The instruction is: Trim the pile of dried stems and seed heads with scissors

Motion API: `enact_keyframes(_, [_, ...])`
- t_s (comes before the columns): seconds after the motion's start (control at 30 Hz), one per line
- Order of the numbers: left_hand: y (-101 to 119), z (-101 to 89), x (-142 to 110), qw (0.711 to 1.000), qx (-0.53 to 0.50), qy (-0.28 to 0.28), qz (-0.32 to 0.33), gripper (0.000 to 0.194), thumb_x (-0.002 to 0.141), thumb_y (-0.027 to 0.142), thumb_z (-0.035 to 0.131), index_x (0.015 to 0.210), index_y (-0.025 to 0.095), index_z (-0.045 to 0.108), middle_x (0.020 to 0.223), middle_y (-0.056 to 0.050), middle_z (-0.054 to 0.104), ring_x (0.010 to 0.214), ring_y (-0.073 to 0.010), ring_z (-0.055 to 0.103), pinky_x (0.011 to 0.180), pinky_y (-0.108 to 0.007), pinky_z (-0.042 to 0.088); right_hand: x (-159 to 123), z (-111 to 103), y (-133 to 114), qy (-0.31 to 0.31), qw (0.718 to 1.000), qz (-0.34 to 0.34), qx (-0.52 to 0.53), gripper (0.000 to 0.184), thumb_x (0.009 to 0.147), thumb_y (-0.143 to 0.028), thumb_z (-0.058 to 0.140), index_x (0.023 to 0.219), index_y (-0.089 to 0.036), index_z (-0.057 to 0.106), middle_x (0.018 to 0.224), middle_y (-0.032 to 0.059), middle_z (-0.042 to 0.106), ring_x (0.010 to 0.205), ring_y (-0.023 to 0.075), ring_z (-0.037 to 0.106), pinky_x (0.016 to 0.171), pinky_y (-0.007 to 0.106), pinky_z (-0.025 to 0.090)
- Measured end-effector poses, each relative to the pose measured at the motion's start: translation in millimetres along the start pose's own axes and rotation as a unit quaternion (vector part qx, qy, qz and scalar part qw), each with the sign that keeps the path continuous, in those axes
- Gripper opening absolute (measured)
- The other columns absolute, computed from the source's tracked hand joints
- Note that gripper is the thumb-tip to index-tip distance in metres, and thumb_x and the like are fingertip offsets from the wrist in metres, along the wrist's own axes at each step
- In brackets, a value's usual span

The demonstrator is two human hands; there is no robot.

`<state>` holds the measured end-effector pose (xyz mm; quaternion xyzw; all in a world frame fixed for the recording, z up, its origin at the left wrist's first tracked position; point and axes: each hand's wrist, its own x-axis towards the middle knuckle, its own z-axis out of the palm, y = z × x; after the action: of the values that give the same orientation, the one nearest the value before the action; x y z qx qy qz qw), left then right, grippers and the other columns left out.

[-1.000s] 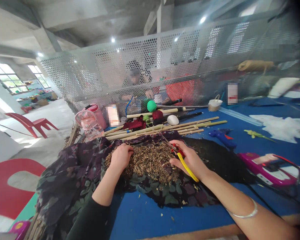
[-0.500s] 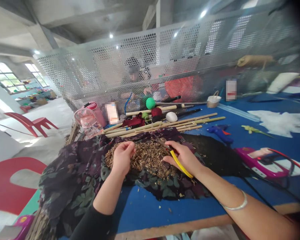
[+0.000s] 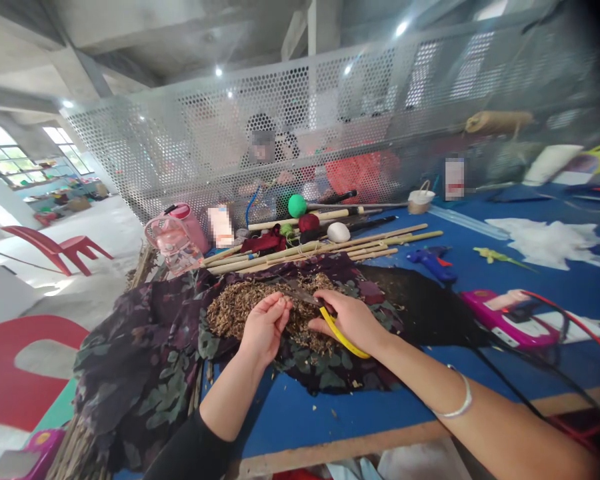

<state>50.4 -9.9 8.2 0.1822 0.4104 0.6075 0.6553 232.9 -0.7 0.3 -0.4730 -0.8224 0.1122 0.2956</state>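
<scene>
Brown bits [image 3: 235,307]: heaped on patterned cloth [image 3: 125,360]; probably light, dry, brittle; best pinched.
Left hand [image 3: 264,328]: fingertips closed on a tiny piece, kind unclear.
Right hand [image 3: 353,321]: curled around yellow-handled tool [image 3: 347,342], its tip over the heap.
Table [image 3: 280,417]: blue, beneath the cloth.
Room: perforated screen [image 3: 180,133], person [image 3: 261,150] beyond.

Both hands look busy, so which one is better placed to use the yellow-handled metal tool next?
Probably the right hand: it holds the tool, metal end toward the left hand, whose fingertips are pinched together over the brown, dry, loose pile.
</scene>
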Motion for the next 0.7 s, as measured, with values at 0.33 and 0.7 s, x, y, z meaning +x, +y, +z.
enact_keyframes(0.33, [-1,-2.0,-3,0.999,-0.023,-0.016,-0.023,0.016,0.071,0.005,0.063,0.077,0.015,0.052,0.07,0.001,0.06,0.058,-0.0048,0.06,0.053,-0.011,0.05,-1,2,2,-0.006,1.0,0.001,-0.009,0.045,0.075,-0.045,0.059,0.112,-0.02,0.052,0.105,0.0092,0.063,0.083,0.0212,0.062,0.074,0.032,0.047])
enact_keyframes(0.7, [-8,2.2,-6,0.998,-0.049,-0.013,-0.029,0.019,0.072,-0.002,0.055,0.077,0.015,0.05,0.073,0.001,0.062,0.06,-0.0032,0.059,0.058,-0.011,0.05,-1,5,-9,-0.002,0.998,-0.052,-0.024,0.067,0.062,-0.056,0.068,0.112,-0.016,0.05,0.093,0.0097,0.057,0.088,0.0255,0.055,0.079,0.038,0.044])
